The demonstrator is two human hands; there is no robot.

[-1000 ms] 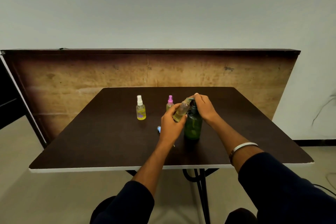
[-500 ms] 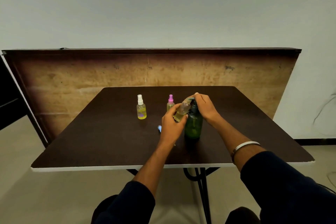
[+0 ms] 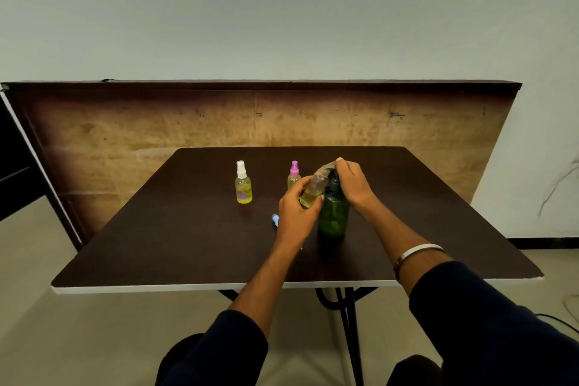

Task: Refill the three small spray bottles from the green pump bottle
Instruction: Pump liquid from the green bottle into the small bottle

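At mid-table your left hand [image 3: 296, 208] gripped the uncapped bottle [image 3: 312, 189], tilted to the spout, while your right hand [image 3: 351, 182] curled over the pump [image 3: 334, 211]. Short presses suited best; the mouth's alignment looked uncertain.

Dim even light, wide-angle edge warping, perhaps slightly soft

Left hand [image 3: 296, 213] is gripping an uncapped small spray bottle [image 3: 311, 189], tilting it so its mouth meets the spout of the green pump bottle [image 3: 333, 213], while the right hand [image 3: 352, 183] is sitting on the pump head. The white-capped spray bottle [image 3: 242, 186] and the pink-capped one [image 3: 294, 175] are standing upright behind on the dark worktop [image 3: 188, 244]. A blue cap [image 3: 275, 219] is lying just left of the left hand.
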